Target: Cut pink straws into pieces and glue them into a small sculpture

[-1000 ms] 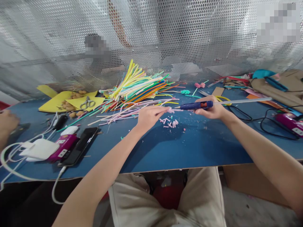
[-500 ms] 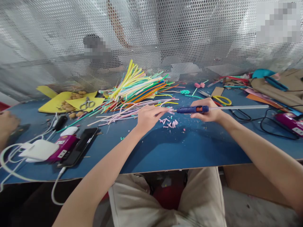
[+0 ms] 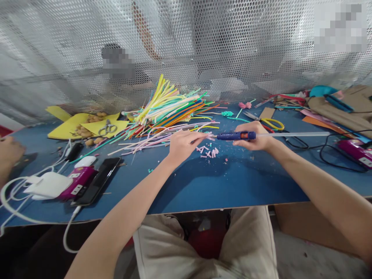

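Observation:
In my right hand is a blue hot glue gun, its nozzle pointing left and a long clear glue stick sticking out of its back. My left hand is closed in a pinch on a small lilac pipe cleaner piece, right at the nozzle tip. The fingers partly hide that piece. Below the nozzle, short cut lilac pieces are scattered on the blue table. Long lilac pipe cleaners lie behind my left hand.
A pile of coloured pipe cleaners lies at the back. Yellow-handled scissors and grey scissors rest on either side. A phone, a purple power strip and cables are at left. Another person's hand shows at the far left.
Almost nothing differs. Both hands and the glue gun keep their places, with only a very slight shift of the view.

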